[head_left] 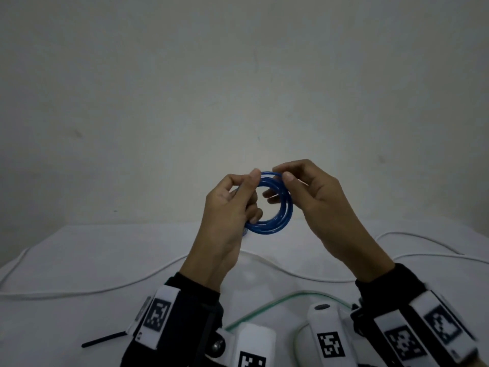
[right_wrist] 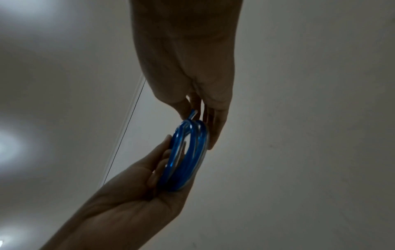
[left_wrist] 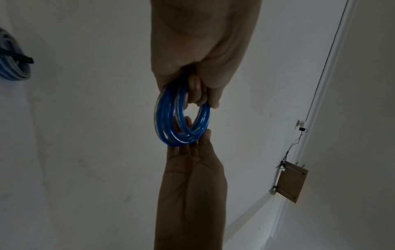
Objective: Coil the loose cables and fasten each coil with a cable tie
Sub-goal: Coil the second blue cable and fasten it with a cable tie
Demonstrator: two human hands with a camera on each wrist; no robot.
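One blue cable coil point(head_left: 275, 205), two hands gripping: left hand point(head_left: 227, 205), right hand point(head_left: 315, 192)

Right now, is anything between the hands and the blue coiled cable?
No. The left hand and right hand already grip the blue coiled cable directly, in the air. The black cable tie lies on the white table.

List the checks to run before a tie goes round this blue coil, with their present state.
1. Blue coil wound into tidy loops: ok.
2. Left hand grips the coil: ok.
3. Right hand pinches its top: ok.
4. Loose cable end tucked in: not ok, it sticks out.
5. Black tie ready on the table: ok, not yet picked up.
6. Tie on the coil: not ok.
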